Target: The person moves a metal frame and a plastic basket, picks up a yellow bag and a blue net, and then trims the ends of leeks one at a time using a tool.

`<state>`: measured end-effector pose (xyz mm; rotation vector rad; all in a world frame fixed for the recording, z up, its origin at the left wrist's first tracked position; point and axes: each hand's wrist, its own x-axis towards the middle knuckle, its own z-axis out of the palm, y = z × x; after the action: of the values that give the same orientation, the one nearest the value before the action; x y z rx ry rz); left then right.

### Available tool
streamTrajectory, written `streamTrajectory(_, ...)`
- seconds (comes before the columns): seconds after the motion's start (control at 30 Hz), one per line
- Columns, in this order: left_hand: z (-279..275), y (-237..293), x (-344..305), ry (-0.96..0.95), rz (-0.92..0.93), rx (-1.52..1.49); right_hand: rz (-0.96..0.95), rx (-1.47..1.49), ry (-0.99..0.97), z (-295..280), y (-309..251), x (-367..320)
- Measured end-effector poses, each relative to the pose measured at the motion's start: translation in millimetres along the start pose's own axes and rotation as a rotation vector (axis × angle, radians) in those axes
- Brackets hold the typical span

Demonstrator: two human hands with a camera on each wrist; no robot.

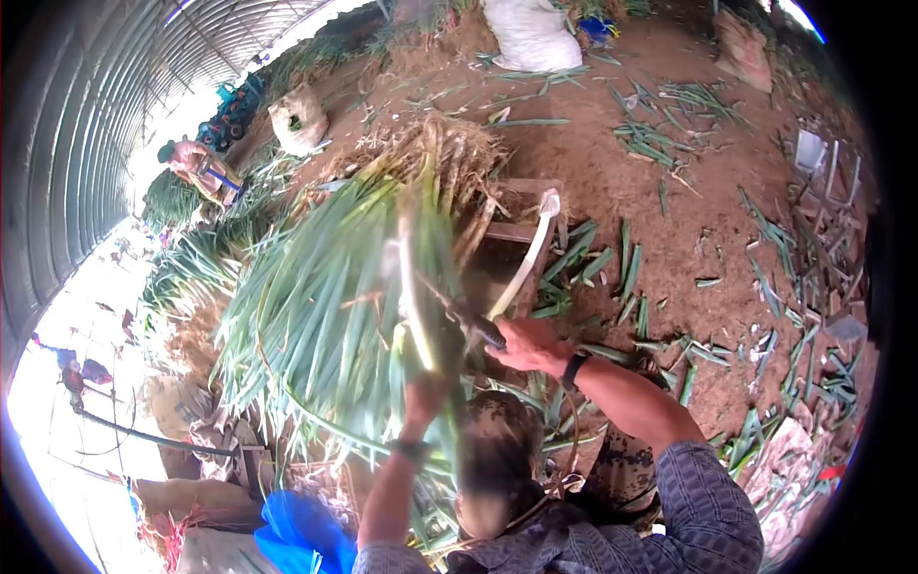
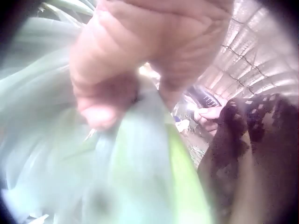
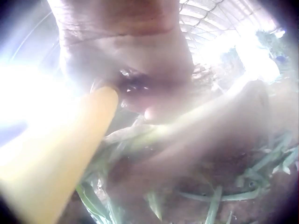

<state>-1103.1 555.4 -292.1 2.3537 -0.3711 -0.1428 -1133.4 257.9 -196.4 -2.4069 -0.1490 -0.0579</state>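
Before a white sack, contents hidden, left grip round leek, right grip round dark handle.

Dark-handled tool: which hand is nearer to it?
Right: the right hand grips the tool; the left hand is apart from it, to its left, holding a leek.

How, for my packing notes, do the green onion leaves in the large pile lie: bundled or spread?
Spread: in the head view, the green onion leaves fan out widely away from the roots.
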Motion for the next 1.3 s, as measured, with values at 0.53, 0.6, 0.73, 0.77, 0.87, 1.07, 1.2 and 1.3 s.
streamTrajectory(0.53, -12, 50, -32, -0.048, -0.158, -0.799, 0.084, 0.066, 0.016, 21, 25, 24)
streamTrajectory(0.6, -13, 43, -33, -0.068, -0.155, -0.762, 0.136, 0.168, -0.014, 18, 26, 22)
streamTrajectory(0.73, -21, 32, -36, -0.146, -0.134, -0.636, -0.056, -0.013, -0.004, 18, 28, 19)
streamTrajectory(0.77, -19, 31, -37, -0.143, -0.124, -0.656, 0.035, 0.057, -0.038, 14, 25, 18)
streamTrajectory(0.87, -18, 33, -36, -0.108, 0.054, -0.517, 0.14, 0.14, -0.144, -18, 9, 8)
streamTrajectory(1.07, -12, 52, -45, -0.034, -0.017, -0.614, 0.121, 0.196, -0.094, -14, 27, 1)
streamTrajectory(1.2, -30, 110, -54, -0.03, -0.088, -0.267, 0.103, 0.278, -0.156, -30, 29, -11)
streamTrajectory(1.3, -26, 102, -68, 0.08, 0.151, 0.136, 0.125, 0.249, -0.208, -53, 25, -26)
